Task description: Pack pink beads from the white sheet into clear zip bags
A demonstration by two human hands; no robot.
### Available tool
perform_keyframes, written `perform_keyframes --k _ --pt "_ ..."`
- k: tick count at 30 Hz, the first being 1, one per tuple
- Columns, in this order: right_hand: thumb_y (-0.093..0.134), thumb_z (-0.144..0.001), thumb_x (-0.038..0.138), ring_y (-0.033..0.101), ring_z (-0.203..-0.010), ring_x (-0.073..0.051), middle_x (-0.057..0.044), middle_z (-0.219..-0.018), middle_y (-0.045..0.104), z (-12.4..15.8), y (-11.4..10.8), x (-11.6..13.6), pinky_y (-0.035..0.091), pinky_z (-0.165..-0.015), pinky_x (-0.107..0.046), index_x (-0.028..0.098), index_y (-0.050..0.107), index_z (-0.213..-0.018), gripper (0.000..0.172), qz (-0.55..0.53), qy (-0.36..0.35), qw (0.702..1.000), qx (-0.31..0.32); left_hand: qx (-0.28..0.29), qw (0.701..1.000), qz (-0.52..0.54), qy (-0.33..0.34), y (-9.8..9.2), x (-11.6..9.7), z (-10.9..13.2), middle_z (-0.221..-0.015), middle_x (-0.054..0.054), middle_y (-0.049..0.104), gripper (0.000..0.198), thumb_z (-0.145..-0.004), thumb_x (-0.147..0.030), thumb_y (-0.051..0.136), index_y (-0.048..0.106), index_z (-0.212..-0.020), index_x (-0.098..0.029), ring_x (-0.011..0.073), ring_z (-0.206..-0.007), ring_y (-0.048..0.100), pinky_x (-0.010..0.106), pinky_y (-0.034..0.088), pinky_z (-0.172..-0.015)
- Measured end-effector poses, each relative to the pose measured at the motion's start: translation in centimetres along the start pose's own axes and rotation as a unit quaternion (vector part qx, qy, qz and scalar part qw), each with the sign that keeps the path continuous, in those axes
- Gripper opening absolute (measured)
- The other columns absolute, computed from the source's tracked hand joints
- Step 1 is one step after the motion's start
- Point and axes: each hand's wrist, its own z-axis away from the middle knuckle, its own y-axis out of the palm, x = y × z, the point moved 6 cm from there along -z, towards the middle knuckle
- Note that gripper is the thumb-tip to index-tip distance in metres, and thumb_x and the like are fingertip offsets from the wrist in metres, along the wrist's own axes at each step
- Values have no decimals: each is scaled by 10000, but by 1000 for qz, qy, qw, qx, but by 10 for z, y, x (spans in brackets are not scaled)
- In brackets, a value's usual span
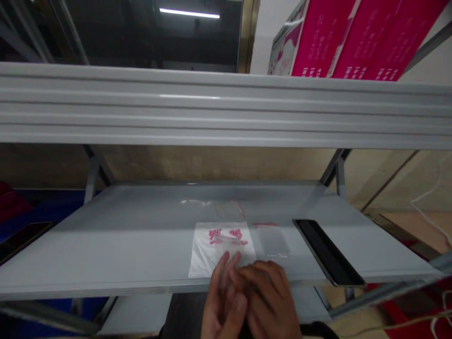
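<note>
Along the near edge of a grey-white shelf (116, 249), a person's left hand (224, 301) and right hand (270, 296) come together, fingers bunched; whether they pinch anything cannot be told. Straight beyond the fingertips, nearer the left hand, small round pink beads (236, 232) lie on a white sheet (202, 254), their spread parallel to that edge. A clear plastic bag with a red strip (273, 242) lies flat just right of the sheet, contents indiscernible.

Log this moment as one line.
left hand: at white sheet, near edge | right hand: close beside left, fingers bent | grip: unclear | small red pieces: on sheet | clear bag: right of sheet
</note>
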Motion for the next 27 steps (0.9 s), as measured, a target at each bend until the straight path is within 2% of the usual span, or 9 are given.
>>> perform_keyframes --k 4,7,10,12,14,19,23,25,27 --pt "540 -833 86 634 -935 -224 -85 -997 716 13 21 16 546 -789 -334 203 677 -1063 292 -82 52 995 -17 -70 997 -22 -34 -24 -6 0 -1190 119 723 561 -791 -514 709 603 -1258 -222 260 -1148 653 321 499 -993" --pt "557 -844 136 640 -963 -212 -93 -1117 673 18 11 -8 559 -789 -310 232 636 -1165 344 -158 208 963 -66 -67 994 -85 -20 -37 -17 2 -1047 114 775 610 -802 -539 683 565 -1306 -216 257 -1000 722 327 544 -910" --pt "630 -855 289 672 -888 -207 -97 -1100 703 20 15 -38 568 -711 -279 218 667 -1134 291 -275 376 884 -25 -34 985 -169 -10 -38 -27 2 -959 123 789 640 -791 -531 696 561 -1323 -202 253 -867 750 331 573 -826" --pt "686 -825 379 675 -767 -188 -69 -888 748 22 27 -48 546 -653 -253 194 735 -900 206 -356 445 821 40 -16 981 -191 -7 -38 -33 0 -945 132 787 642 -782 -516 711 570 -1321 -198 233 -742 754 319 594 -721" --pt "741 -772 437 637 -639 -155 -40 -694 724 27 37 -54 502 -583 -229 176 732 -703 270 -405 491 768 68 -18 981 -194 -2 -42 -39 -3 -940 128 783 647 -755 -496 744 583 -1307 -200 211 -666 745 295 597 -651" --pt "840 -636 492 486 -452 -73 1 -553 664 47 50 -58 369 -446 -190 181 787 -733 331 -470 561 679 52 -27 974 -223 13 -61 -52 -12 -1028 98 753 627 -687 -416 821 614 -1246 -221 173 -655 730 256 594 -641" --pt "842 -649 466 546 -479 -83 -9 -592 696 47 53 -46 430 -486 -209 180 789 -756 310 -548 550 625 82 -45 958 -281 41 -71 -65 -14 -1155 98 701 570 -745 -434 765 604 -1253 -231 144 -662 702 230 574 -605" --pt "834 -674 438 574 -490 -87 -19 -621 711 47 55 -39 450 -497 -212 163 768 -742 291 -581 545 597 97 -85 941 -316 84 -73 -75 -11 -1176 97 686 591 -785 -446 719 554 -1312 -234 143 -699 686 230 567 -619" --pt "828 -686 424 592 -492 -90 -20 -625 707 50 59 -32 439 -471 -198 148 725 -701 296 -596 549 577 106 -148 913 -343 163 -72 -86 -3 -1194 88 660 596 -817 -431 685 497 -1349 -238 149 -781 664 253 564 -729"
